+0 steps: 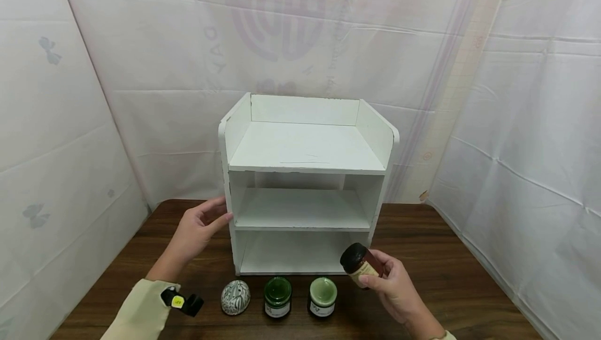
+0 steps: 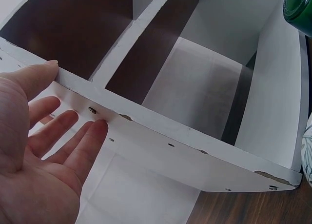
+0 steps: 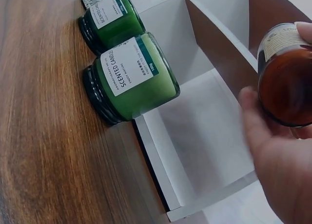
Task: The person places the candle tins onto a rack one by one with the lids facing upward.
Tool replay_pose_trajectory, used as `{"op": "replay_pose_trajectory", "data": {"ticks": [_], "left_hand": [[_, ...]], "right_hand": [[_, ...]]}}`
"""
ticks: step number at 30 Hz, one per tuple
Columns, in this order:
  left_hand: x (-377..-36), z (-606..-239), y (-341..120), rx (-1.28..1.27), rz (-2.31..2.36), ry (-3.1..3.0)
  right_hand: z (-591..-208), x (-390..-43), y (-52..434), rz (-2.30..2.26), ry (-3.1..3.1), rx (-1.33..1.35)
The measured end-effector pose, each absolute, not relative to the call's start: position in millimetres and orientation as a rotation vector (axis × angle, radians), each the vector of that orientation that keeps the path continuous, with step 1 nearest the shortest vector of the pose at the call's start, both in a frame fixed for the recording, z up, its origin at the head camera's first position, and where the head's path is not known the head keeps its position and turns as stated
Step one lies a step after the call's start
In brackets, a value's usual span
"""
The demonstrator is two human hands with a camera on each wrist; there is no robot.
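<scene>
My right hand grips an amber glass jar with a beige label, tilted so its black end points up and left, just before the lower right of a white shelf unit. My left hand touches the unit's left side; in the left wrist view its thumb lies on the front edge and its fingertips meet the outer panel. On the table before the unit stand a dark green candle jar and a light green one, both resting on their black lids. Left of them lies a rounded black-and-white patterned object.
The unit has an open top tray, a middle shelf and a bottom shelf. It stands on a dark wooden table. White sheeting hangs behind and along both sides.
</scene>
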State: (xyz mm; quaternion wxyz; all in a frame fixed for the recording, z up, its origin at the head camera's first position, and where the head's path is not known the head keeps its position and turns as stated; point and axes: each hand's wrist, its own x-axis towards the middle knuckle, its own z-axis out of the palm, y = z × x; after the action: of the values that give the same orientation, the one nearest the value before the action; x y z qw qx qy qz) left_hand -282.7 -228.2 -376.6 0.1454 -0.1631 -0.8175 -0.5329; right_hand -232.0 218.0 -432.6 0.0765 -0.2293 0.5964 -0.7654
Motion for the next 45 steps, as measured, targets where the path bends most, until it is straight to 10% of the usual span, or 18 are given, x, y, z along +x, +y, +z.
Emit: {"op": "replay_pose_trajectory", "data": {"ticks": [45], "left_hand": [[-285, -379, -228, -0.465, -1.541, -2.348]], "right_hand": [[-423, -229, 211, -2.320, 1.912, -0.693]]}}
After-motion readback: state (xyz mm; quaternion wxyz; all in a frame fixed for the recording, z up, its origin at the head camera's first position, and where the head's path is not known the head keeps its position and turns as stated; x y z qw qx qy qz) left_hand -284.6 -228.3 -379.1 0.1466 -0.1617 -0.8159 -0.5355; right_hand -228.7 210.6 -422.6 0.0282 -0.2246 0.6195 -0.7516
